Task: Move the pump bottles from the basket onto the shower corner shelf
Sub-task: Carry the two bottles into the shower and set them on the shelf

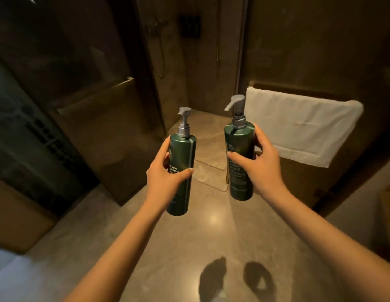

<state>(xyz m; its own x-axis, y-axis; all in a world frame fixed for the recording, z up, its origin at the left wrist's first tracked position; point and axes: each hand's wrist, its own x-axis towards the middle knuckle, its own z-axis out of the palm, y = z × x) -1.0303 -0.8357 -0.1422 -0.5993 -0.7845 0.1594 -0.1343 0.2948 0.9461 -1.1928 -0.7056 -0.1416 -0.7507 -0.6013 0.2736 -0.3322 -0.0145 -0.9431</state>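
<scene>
At chest height over the floor (211, 225), two green pump bottles are carried upright, one per hand. Left hand (165, 177) is wrapped around the mid-body of the left bottle (182, 153), thumb across the label. Right hand (262, 164) is closed on the right bottle (239, 149) near its upper half. Slippage is judged possible: bodies look smooth, and each is held single-handed. Pump heads could be knocked on the shower door (115, 118) or towel (298, 125) while passing. No corner shelf or basket is discernible; the shower is dim.
</scene>
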